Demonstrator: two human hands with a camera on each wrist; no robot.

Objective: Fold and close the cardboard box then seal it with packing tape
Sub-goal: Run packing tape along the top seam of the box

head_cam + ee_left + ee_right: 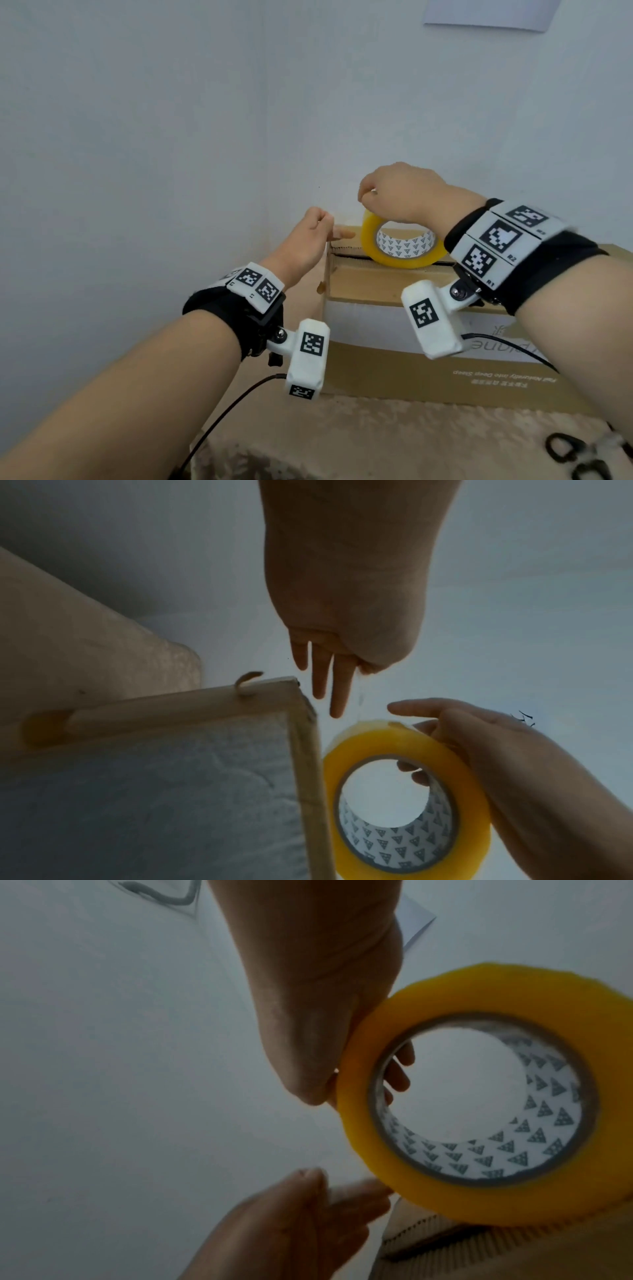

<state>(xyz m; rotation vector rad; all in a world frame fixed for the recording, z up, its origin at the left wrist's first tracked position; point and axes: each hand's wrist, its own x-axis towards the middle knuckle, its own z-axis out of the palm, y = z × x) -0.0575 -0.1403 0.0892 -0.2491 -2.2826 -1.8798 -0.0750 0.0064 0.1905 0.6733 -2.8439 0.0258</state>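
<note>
From the head view we see a surface (394,442) under a beige patterned cloth, set into a corner of pale walls (137,137), with a white sheet (489,13) stuck high on the right wall. The box (376,363) stands at the surface's far edge, near the corner; a white band crosses its side, and upside-down print there reads "Naturally into Deep Sleep". Black scissors (579,455) lie at the near right corner. The right hand (404,198) holds the tape (400,246) upright on the box top, beside a dark gap between the flaps; triangles pattern its white core. The left hand (308,240) sits at the box's left top corner, thumb and forefinger pinched. Coded tags mark both wrist bands; "R1" and "R2" are legible on the right.

In the left wrist view we find the left hand's thumb and forefinger pinched on a thin clear strip running to the roll, the other fingers (339,688) straight. The right hand's fingers curl round the roll's rim and into its core.

The right wrist view repeats that grip and shows corrugated flap edges (428,1229) under the roll.
</note>
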